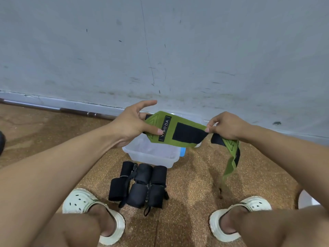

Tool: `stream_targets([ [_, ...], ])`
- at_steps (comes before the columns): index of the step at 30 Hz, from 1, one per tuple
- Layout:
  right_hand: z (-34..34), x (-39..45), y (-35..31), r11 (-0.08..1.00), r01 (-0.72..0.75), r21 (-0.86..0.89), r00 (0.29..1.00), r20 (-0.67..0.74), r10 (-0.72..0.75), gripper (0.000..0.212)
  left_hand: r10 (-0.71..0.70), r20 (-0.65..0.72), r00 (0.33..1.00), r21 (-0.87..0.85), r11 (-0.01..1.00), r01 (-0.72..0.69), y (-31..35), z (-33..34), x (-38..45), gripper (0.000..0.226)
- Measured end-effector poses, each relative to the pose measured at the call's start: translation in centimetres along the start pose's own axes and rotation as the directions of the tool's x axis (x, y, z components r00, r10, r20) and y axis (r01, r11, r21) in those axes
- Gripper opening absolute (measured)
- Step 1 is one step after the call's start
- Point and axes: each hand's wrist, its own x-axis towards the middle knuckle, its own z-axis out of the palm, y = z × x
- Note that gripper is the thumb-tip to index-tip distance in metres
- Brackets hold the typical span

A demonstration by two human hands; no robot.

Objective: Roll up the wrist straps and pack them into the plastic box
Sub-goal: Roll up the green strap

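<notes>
I hold a green strap unrolled above the box.
Left hand and right hand fingers pinch its ends; six black rolls lie before the box, unpacked.

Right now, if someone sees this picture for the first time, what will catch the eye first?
The bright green wrist strap stands out first, stretched in the air between the left hand and the right hand, its free end hanging down at the right. Just below it sits the clear plastic box on the brown floor. In front of the box lie six rolled black straps, in two rows between the white sandals.
</notes>
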Motion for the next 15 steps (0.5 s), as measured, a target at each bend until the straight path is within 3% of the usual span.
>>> stream_targets([
  [3,0.0,-0.1,-0.2,0.999,-0.025,0.021,0.999,0.043,0.024,0.01,0.098,-0.147,0.984,0.052,0.994,-0.091,0.1,0.3,0.1,0.101],
  [6,0.5,-0.6,-0.5,0.999,0.013,0.035,0.976,0.217,-0.02,0.007,0.149,-0.215,0.965,0.059,0.988,-0.14,0.2,0.3,-0.1,0.098],
  [9,1.0,-1.0,-1.0,0.997,0.067,0.038,0.957,0.28,-0.075,0.009,0.157,-0.279,0.947,-0.07,0.981,-0.183,0.3,0.8,-0.4,0.092],
  [11,1.1,-1.6,-1.9,0.983,0.048,0.175,0.958,0.27,-0.095,0.009,0.084,-0.344,0.935,-0.27,0.945,-0.185,0.5,0.8,0.2,0.094],
  [13,1.1,-2.2,-3.4,0.91,-0.025,0.414,0.963,0.255,-0.089,0.015,-0.03,-0.325,0.945,-0.411,0.904,-0.113,0.6,0.6,1.0,0.094],
  [15,1.2,-2.7,-5.2,0.747,-0.103,0.656,0.963,0.254,-0.09,0.023,-0.135,-0.19,0.972,-0.258,0.963,0.083,0.2,0.9,0.8,0.065],
])
